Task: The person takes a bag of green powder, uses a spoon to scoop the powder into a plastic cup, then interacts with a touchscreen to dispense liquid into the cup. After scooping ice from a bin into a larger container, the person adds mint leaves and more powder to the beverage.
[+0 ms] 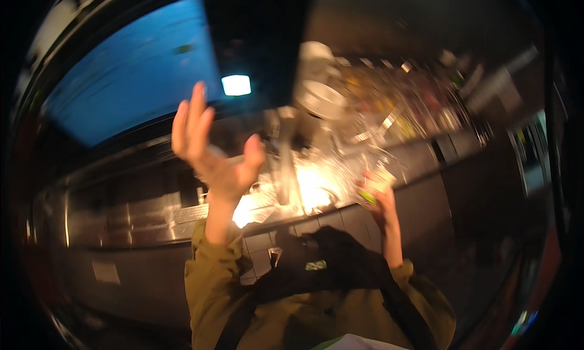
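Note:
My left hand [214, 158] is raised at the centre left, fingers spread and nothing in it, in front of a metal counter. On the right, my right hand [383, 197] grips a clear plastic bag or wrapper [381, 160] with a pale label and a green spot; motion blur hides what is inside. The bag is above the counter's front edge. Between the hands, the counter surface [315, 186] glares under a bright light.
Upper left is a large blue screen or panel [137, 71], beside a small bright white display [236, 85]. White round containers [320, 99] stand behind the glare. Blurred trays of coloured items [397, 99] line the back right. A tiled floor [260, 245] shows below the counter.

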`<state>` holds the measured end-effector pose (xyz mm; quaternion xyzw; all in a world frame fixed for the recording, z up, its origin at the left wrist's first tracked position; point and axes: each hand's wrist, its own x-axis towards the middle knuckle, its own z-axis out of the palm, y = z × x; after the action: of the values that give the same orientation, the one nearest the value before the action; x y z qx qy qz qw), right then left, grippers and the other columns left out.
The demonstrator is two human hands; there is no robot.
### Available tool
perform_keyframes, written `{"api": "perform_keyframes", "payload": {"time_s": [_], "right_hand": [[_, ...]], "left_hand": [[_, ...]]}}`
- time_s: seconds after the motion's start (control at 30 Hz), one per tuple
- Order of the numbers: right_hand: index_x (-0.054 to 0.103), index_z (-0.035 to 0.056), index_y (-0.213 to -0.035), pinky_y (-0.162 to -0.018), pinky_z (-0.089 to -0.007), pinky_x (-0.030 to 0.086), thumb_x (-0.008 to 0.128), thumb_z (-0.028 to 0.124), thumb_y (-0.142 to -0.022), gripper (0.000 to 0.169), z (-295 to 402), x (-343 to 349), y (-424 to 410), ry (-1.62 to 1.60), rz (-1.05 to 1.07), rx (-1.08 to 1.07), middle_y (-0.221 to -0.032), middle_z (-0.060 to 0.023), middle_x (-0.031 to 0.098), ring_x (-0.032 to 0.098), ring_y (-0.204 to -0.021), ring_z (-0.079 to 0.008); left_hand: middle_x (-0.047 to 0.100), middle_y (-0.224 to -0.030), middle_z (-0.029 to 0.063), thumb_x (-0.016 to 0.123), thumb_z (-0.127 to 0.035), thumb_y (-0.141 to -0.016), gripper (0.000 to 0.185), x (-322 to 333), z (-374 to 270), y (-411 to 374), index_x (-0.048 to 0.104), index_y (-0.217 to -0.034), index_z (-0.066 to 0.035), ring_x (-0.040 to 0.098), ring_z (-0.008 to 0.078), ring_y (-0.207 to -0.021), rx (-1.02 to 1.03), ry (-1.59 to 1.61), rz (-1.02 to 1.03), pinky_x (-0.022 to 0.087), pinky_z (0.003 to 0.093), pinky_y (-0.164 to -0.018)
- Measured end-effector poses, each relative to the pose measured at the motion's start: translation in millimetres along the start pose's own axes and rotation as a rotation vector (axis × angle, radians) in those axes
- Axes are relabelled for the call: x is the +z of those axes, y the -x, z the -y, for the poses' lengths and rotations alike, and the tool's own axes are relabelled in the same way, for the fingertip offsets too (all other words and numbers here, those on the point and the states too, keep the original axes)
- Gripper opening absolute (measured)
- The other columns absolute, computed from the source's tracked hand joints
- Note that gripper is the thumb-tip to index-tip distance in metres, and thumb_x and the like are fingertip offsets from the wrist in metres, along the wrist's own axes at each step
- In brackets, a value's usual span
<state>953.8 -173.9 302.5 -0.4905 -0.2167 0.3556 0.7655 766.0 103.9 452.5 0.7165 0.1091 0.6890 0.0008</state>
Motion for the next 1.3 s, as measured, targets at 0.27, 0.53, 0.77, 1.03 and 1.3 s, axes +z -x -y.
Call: {"api": "perform_keyframes", "payload": {"time_s": [0.27, 0.53, 0.77, 1.03, 1.3], "right_hand": [[0.012, 0.0078, -0.139, -0.1, -0.0391, 0.03, 0.076, 0.019, -0.067, 0.097, -0.4, 48.3, -3.5, 0.878, 0.437, -0.216, -0.131, -0.018, 0.031, 0.034, -0.121, -0.0281], [0.057, 0.0031, -0.101, -0.083, -0.0386, 0.043, 0.06, 0.004, -0.07, 0.032, -83.5, -134.7, -238.2, 1.489, 0.308, -0.339, -0.1, -0.0161, 0.057, 0.053, -0.097, -0.0331], [0.056, 0.0037, -0.09, -0.077, -0.0421, 0.042, 0.058, 0.016, -0.072, 0.022, -163.8, -237.5, -341.9, 1.797, 0.637, -0.599, -0.093, -0.0147, 0.053, 0.052, -0.089, -0.0328], [0.051, -0.0021, -0.097, -0.078, -0.0448, 0.044, 0.062, 0.016, -0.073, 0.032, -126.3, -225.6, -337.9, 1.811, 0.851, -0.402, -0.099, -0.0225, 0.052, 0.053, -0.09, -0.0392], [0.051, -0.0002, -0.098, -0.075, -0.0444, 0.042, 0.061, 0.012, -0.074, 0.028, -127.9, -218.8, -226.9, 1.527, 0.934, -0.473, -0.093, -0.0198, 0.049, 0.05, -0.087, -0.0387]], "left_hand": [[0.039, -0.125, 0.0149, 0.073, -0.015, -0.062, 0.093, 27.1, -103.2, 158.1, 0.016, -0.135, -0.005, 0.043, 0.0267, -0.114, -1.174, 1.026, 0.721, 0.031, 0.0383, -0.097], [0.041, -0.121, 0.0116, 0.077, -0.017, -0.059, 0.097, 31.7, -111.4, 209.9, 0.017, -0.135, -0.004, 0.046, 0.023, -0.11, -1.421, 0.692, 0.506, 0.035, 0.038, -0.093], [0.038, -0.127, 0.0141, 0.078, -0.015, -0.052, 0.101, 57.6, -146.1, 183.2, 0.02, -0.135, -0.004, 0.041, 0.0244, -0.116, -1.27, 0.398, 0.407, 0.035, 0.0395, -0.096], [0.02, -0.141, 0.02, 0.083, -0.029, -0.047, 0.103, -22.1, -62.1, 8.9, 0.029, -0.132, -0.007, 0.051, 0.0224, -0.108, -0.463, 0.049, 0.106, 0.041, 0.0344, -0.085], [0.017, -0.143, 0.018, 0.085, -0.026, -0.045, 0.105, -46.5, -23.7, 46.7, 0.029, -0.132, -0.009, 0.051, 0.0206, -0.107, -0.535, 0.112, 0.018, 0.041, 0.0308, -0.083]]}}
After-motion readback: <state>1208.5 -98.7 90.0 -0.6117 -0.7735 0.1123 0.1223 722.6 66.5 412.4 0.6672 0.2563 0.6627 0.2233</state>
